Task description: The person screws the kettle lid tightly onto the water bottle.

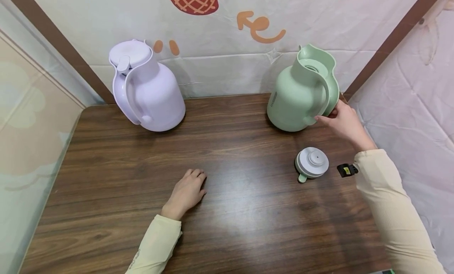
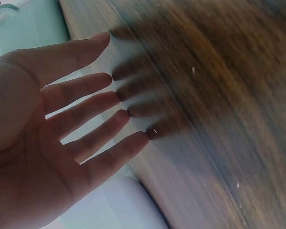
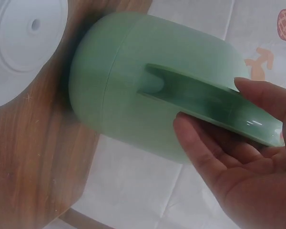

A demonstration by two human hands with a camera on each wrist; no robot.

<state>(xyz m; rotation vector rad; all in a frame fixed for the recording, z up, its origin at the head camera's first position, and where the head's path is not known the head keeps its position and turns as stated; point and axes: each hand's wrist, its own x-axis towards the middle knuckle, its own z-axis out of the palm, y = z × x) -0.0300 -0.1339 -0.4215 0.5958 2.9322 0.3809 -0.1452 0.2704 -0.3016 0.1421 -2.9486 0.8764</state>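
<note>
My right hand [image 1: 345, 122] is at the handle of a light green thermos jug [image 1: 289, 97], thumb on one side and fingers on the other, as the right wrist view shows. The jug stands upright at the back right, its neck uncovered. In front of it lies a round grey-white lid [image 1: 312, 162] with a small green tab, underside up. My left hand [image 1: 186, 192] rests at the middle left of the table, fingers spread and fingertips on the wood in the left wrist view, holding nothing.
A lilac thermos jug [image 1: 156, 95] with its lid on stands at the back left. Behind both jugs hangs a printed white cloth [image 1: 227, 73]. A small black item with a yellow label [image 1: 347, 170] shows beside the right sleeve. The wooden table [image 1: 241, 226] runs to the left cloth wall.
</note>
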